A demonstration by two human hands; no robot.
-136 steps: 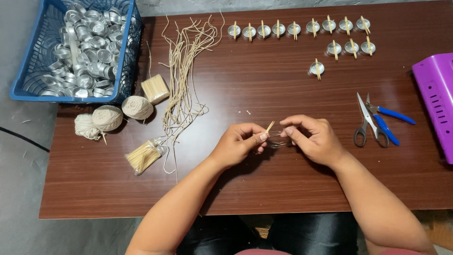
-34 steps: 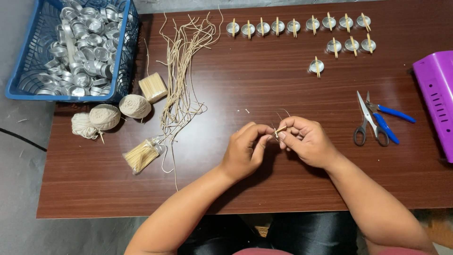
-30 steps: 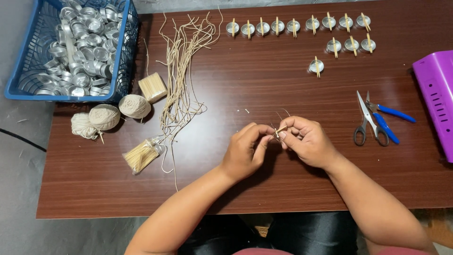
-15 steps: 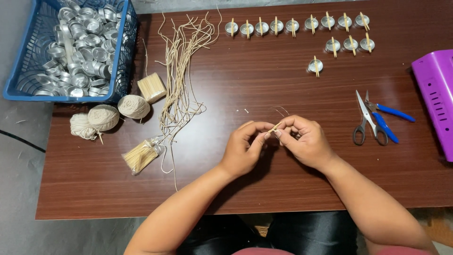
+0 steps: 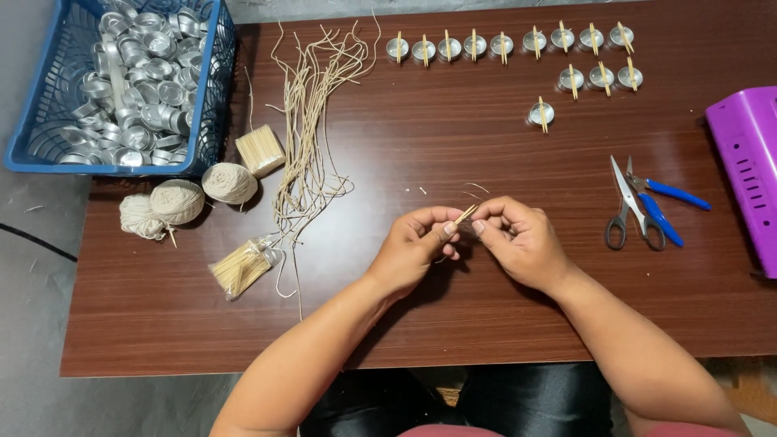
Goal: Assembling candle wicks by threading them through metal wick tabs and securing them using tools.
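My left hand (image 5: 417,247) and my right hand (image 5: 522,243) meet over the middle of the dark wooden table (image 5: 405,146). Between their fingertips they pinch a small wooden stick (image 5: 464,214) with a thin wick string around it. Whether a metal cup sits under the fingers I cannot tell. A bundle of cut wick strings (image 5: 312,121) lies to the left of my hands. At the far edge stand rows of small metal cups with sticks across them (image 5: 518,44).
A blue basket (image 5: 212,97) full of empty metal cups sits at the far left. Near it lie balls of twine (image 5: 178,201), a block of sticks (image 5: 260,150) and a bag of sticks (image 5: 241,267). Scissors (image 5: 625,206), blue-handled pliers (image 5: 664,202) and a purple box (image 5: 749,154) are at the right.
My hands stay together at the same spot. The fingers have shifted slightly around the stick and string; nothing else on the table has moved.
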